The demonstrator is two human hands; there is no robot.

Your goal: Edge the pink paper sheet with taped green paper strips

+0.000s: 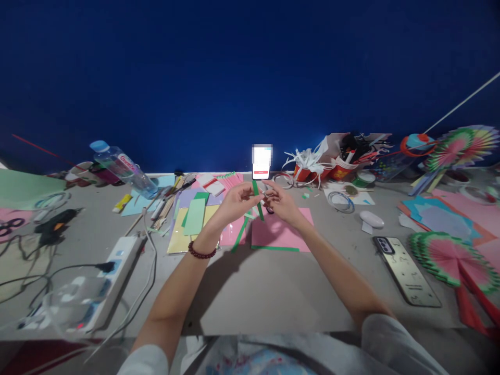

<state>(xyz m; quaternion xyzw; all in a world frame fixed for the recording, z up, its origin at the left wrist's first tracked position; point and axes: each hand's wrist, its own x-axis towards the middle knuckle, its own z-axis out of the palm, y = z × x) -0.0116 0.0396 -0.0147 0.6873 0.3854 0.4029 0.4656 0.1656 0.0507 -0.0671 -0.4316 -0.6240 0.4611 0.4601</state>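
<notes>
Both hands meet above the middle of the grey table (250, 291). My left hand (234, 202), with a dark red bead bracelet on its wrist, is closed in a pinch on a thin green paper strip (257, 198) that stands nearly upright. My right hand (282, 204) is closed too, its fingertips at the same strip; something small and shiny sits between its fingers that I cannot make out. Below the hands lies a pink paper sheet (281, 234) with a green edge, and a second green strip (240, 234) slants beside it.
A phone (406, 270) lies at the right, with folded paper fans (449, 255) beyond it. At the left are a power strip (117, 265) with cables, a glue gun (54, 221) and a water bottle (121, 166). Red cups (336, 169) and a lit phone (261, 161) stand at the back.
</notes>
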